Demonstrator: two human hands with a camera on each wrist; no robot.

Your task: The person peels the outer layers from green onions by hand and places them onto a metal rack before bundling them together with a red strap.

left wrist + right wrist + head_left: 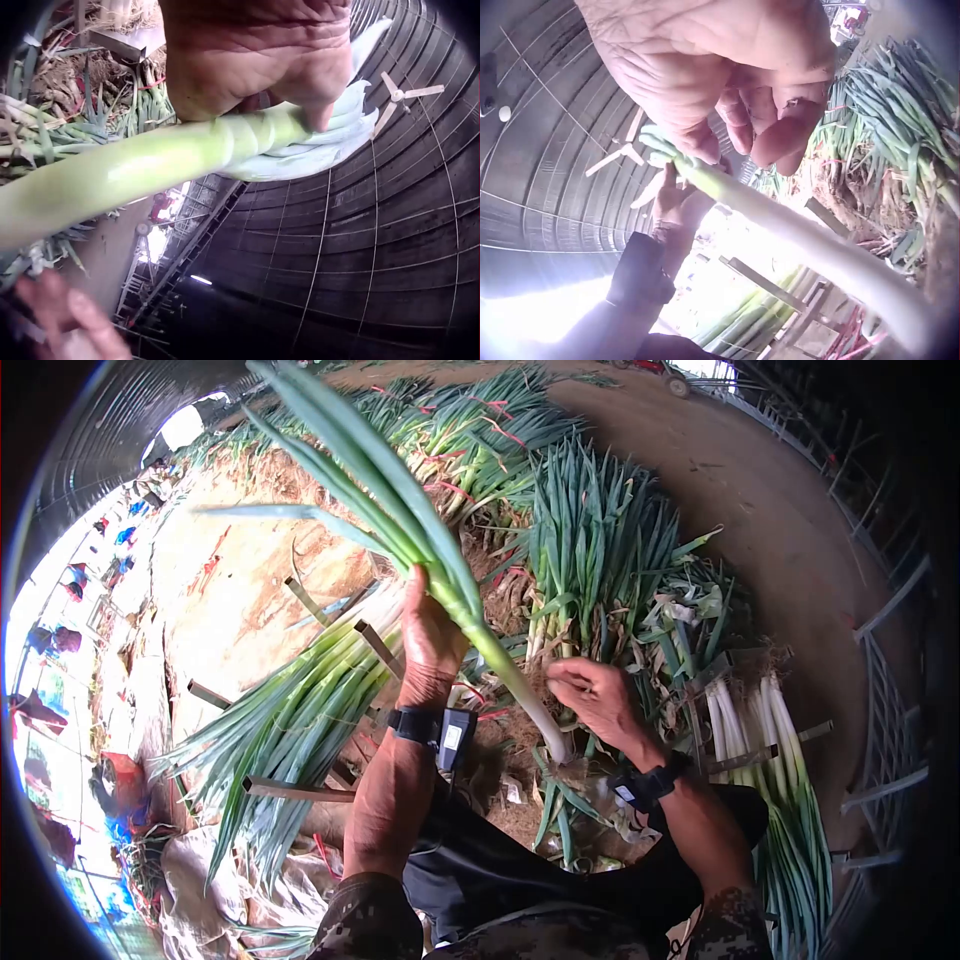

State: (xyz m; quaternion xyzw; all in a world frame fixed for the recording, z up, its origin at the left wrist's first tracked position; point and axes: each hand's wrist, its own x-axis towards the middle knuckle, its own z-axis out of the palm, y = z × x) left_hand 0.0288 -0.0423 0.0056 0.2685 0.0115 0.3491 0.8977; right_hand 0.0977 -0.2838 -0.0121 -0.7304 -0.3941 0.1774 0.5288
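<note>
My left hand grips a long green onion around the upper stalk, just below where the leaves fan out. The white root end slants down to the right, toward my lap. In the left wrist view, the fingers wrap the pale green stalk. My right hand hovers beside the lower stalk, its fingers loosely curled and nothing visible between them. In the right wrist view, the white shank passes below the bent fingers.
A pile of green onions lies on a wooden rack at left. Another bundle rests in a rack at right. Tall bundles stand ahead, several with red ties. Loose leaves and trimmings litter the ground. A metal railing runs along the far right.
</note>
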